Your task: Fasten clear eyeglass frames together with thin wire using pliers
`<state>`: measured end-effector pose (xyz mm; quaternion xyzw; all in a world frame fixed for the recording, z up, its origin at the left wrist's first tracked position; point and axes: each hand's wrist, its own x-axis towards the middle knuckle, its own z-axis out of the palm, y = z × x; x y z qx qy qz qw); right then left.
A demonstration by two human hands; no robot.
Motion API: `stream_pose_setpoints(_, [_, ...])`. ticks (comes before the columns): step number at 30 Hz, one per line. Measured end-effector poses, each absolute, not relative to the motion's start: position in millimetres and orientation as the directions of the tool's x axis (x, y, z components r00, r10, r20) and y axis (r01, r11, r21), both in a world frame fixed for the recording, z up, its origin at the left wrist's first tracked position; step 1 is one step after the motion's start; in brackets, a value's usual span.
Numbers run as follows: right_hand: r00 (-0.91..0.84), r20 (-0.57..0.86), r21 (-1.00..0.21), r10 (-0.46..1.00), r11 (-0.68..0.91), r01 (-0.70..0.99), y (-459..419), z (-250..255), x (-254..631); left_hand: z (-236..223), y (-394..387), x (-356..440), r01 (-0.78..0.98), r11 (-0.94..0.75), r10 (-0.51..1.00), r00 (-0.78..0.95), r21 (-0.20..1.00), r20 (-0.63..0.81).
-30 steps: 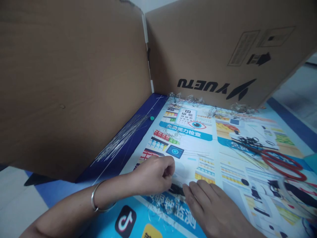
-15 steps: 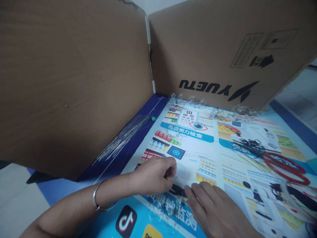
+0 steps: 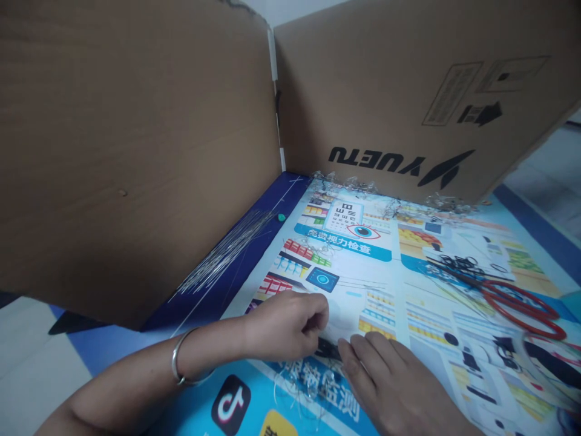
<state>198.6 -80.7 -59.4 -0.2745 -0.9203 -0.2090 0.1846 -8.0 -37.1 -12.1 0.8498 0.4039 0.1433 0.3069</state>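
My left hand, with a silver bangle on the wrist, is curled into a fist above the printed sheet. My right hand lies close by on the right, its fingers bent and pressed together. Between the two hands shows a narrow black thing; its ends are hidden by the fingers, so I cannot tell its kind. Just below lie looped clear strands with small shiny pieces. Whatever is inside either hand's fingers is covered.
Cardboard panels stand at the left and back. Thin wires lie along the left panel. Red-handled scissors and black rings are on the right. Clear looped pieces line the back, near a small green lump.
My left fist has shifted very slightly to the right and down. My right hand and the things around stay nearly the same.
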Motion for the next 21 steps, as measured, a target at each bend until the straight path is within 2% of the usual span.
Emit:
stream_pose_setpoints(9, [-0.793, 0.358, 0.288, 0.493, 0.750, 0.596, -85.2, -66.6, 203.5, -11.0, -38.6, -7.9, 0.636, -0.501, 0.770, 0.637, 0.588, -0.033])
stream_pose_setpoints(17, [-0.731, 0.362, 0.072, 0.578, 0.765, 0.640, -83.8, -60.2, 199.7, -9.7, -38.7, -9.0, 0.633, -0.595, 0.715, 0.698, 0.495, -0.032])
stream_pose_setpoints(21, [-0.731, 0.337, 0.027, 0.593, 0.770, 0.637, -84.0, -57.0, 200.2, -11.8, -38.0, -10.1, 0.614, -0.625, 0.691, 0.723, 0.482, -0.026])
